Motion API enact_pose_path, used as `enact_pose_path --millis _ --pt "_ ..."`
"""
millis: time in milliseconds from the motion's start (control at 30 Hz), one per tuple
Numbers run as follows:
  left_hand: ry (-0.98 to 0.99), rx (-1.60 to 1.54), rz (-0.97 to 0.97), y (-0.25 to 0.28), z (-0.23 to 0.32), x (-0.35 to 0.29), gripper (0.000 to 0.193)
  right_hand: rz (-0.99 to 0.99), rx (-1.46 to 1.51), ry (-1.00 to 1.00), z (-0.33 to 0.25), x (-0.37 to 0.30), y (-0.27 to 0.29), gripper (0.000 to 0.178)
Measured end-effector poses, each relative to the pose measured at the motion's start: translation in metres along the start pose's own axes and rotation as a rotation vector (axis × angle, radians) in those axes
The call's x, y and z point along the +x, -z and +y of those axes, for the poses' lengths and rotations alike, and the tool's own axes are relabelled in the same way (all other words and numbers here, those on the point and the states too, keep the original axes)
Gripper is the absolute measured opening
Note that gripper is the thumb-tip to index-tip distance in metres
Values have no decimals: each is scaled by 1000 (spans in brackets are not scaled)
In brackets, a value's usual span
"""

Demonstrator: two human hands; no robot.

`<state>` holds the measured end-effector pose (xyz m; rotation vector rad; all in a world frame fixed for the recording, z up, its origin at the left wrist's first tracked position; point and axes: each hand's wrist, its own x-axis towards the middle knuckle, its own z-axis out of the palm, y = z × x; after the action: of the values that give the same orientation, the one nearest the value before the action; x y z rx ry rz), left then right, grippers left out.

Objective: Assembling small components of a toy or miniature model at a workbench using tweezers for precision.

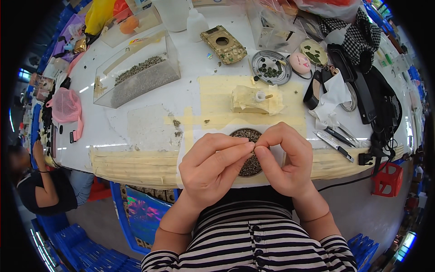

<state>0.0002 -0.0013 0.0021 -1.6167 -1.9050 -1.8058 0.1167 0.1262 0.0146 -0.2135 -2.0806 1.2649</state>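
My left hand point(213, 165) and my right hand point(287, 158) meet fingertip to fingertip over a round dish point(248, 171) of small grey-brown pieces near the table's front edge. Both hands are pinched closed. Whatever sits between the fingertips is too small to make out. Just beyond them stands a tape-covered block point(244, 100) with a small white nozzle-like part and a thin stick on top. Farther back lies a camouflage model tank hull point(223, 44) with a round hole in its top. A round clear dish point(271, 67) of dark green bits is to its right.
A clear bin point(136, 72) of small grey parts stands at left, beside a pink mesh pouch point(65, 106). A utility knife point(335, 146), tweezers point(348, 133) and a black strap point(385, 90) lie at right. A white bottle point(196, 26) stands at the back. Another person point(50, 190) sits at far left.
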Motion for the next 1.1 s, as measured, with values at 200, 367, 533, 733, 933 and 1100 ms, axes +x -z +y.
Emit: enact_pose_path --millis 200,367,533,733,933,1100 --pt "-13 8 0 -1 0 0 27 27 -26 30 1 0 -1 9" --pt "-17 17 -5 0 0 0 27 45 -76 79 2 0 -1 10" --pt "-5 0 -4 0 0 0 26 39 -77 80 1 0 -1 11" --pt "295 -277 -5 2 0 -5 20 97 -157 122 2 0 -4 13" --pt "313 -308 -5 4 -1 -6 19 78 -188 119 2 0 -6 14" --pt "196 -228 3 4 -3 -3 22 64 -161 116 2 1 -7 14"
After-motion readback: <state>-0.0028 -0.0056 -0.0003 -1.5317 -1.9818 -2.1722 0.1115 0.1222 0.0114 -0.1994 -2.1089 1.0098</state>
